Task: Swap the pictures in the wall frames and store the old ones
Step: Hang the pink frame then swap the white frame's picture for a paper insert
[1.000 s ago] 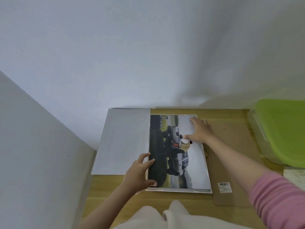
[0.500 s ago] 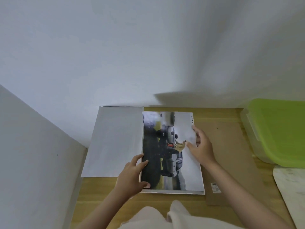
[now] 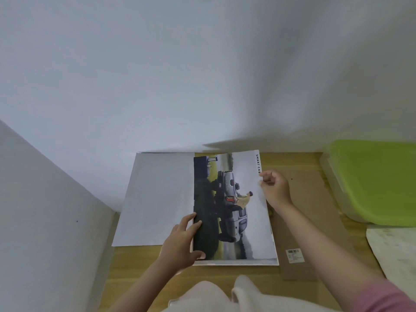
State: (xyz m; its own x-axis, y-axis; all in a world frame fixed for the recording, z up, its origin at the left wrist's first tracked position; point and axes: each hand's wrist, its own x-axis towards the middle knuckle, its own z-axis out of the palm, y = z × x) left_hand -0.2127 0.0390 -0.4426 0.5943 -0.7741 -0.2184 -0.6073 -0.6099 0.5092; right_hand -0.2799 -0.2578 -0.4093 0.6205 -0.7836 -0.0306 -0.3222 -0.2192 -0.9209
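1. Car picture (image 3: 234,206): large print of a silver vehicle with a person in a yellow top, turned sideways, "SMART CA.." text along its right edge. It lies mid-table, its right edge lifted a little off what is under it.
2. White frame (image 3: 236,263): only a thin white strip shows below and right of the picture; the picture sits on top of it.
3. Left hand (image 3: 182,242): fingers spread, index and middle on the picture's left edge, thumb on the lower left corner. It presses flat rather than pinching.
4. Right hand (image 3: 273,188): fingers curled, thumb and forefinger pinching the picture's right edge just below the printed text. Pink sleeve (image 3: 389,296) on that arm, low right.
5. White sheet (image 3: 155,199): blank, flat on the table, left of the picture; the picture's left edge overlaps it.
6. Brown backing board (image 3: 308,212): flat, right of the picture, under the right forearm, with a barcode sticker (image 3: 294,255) near its lower end.
7. Green-lidded plastic box (image 3: 378,181): far right on the table, apart from the picture.
8. Marbled pale sheet (image 3: 394,248): right edge, just below the box, partly out of view.
9. Wooden table (image 3: 139,266) sits in a corner of white walls (image 3: 202,75).
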